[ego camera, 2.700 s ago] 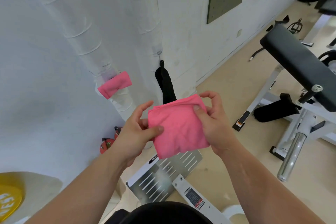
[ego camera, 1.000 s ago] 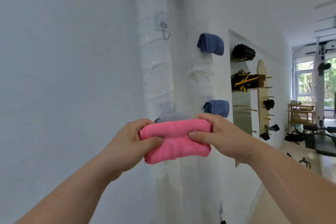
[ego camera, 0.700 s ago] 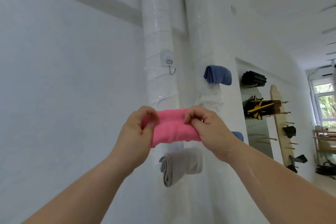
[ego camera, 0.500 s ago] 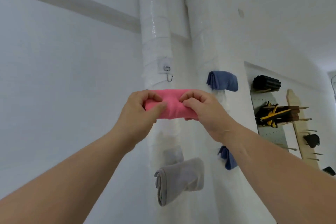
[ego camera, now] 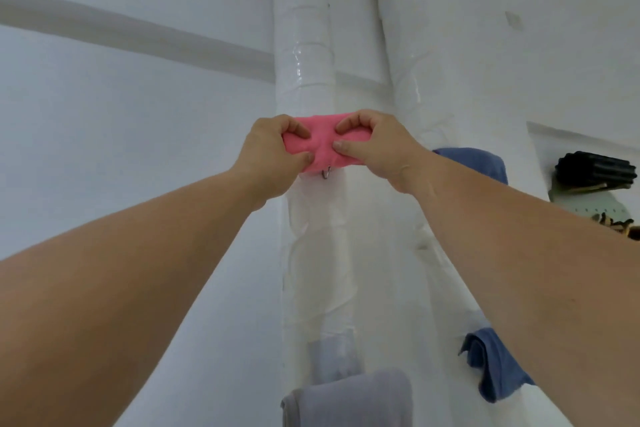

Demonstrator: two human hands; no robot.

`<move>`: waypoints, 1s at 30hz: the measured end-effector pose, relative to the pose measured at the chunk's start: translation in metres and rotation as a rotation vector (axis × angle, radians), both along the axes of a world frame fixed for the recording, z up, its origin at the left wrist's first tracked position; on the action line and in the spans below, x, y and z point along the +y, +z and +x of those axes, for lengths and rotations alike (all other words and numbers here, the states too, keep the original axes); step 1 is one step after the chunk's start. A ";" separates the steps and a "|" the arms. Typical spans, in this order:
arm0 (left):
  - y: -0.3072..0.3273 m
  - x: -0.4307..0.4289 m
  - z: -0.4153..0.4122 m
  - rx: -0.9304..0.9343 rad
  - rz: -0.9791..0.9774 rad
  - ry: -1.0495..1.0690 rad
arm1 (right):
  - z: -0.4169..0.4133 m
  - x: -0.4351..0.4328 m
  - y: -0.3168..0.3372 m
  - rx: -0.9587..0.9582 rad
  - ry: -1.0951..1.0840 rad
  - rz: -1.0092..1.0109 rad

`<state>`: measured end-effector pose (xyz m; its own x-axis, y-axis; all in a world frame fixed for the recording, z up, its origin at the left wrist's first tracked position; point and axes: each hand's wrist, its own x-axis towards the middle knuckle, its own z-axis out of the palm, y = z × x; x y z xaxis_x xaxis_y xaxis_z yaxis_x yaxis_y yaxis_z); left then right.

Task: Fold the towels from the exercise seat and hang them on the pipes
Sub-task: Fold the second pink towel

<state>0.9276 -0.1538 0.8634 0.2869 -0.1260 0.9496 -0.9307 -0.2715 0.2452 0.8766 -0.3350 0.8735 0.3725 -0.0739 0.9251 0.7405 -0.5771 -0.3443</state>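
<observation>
A folded pink towel (ego camera: 320,146) is held up against the left white wrapped pipe (ego camera: 304,55), right over a small metal hook (ego camera: 326,173) whose lower loop shows under the cloth. My left hand (ego camera: 273,154) pinches the towel's left end between thumb and fingers. My right hand (ego camera: 370,146) pinches its right end the same way. Both arms reach up and forward. The hook's top is hidden behind the towel.
A grey towel (ego camera: 349,399) hangs lower on the same pipe. Two blue towels (ego camera: 478,163) (ego camera: 491,367) hang on the right pipe (ego camera: 408,90). A black roll (ego camera: 595,168) sits on a wall rack at the far right.
My hands have carried the pink towel upward from chest height to the hook on the left pipe, bunching it narrower; my view has tilted up with them.
</observation>
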 end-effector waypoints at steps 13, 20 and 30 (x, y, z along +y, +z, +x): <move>-0.023 0.000 0.020 0.091 -0.027 -0.126 | 0.035 -0.014 -0.040 0.086 0.271 0.125; -0.012 -0.011 0.014 -0.349 0.138 0.596 | 0.041 0.001 -0.031 -0.125 -0.523 -0.121; -0.042 -0.028 0.052 -0.293 0.235 0.544 | 0.077 -0.005 -0.051 -0.109 -0.450 -0.221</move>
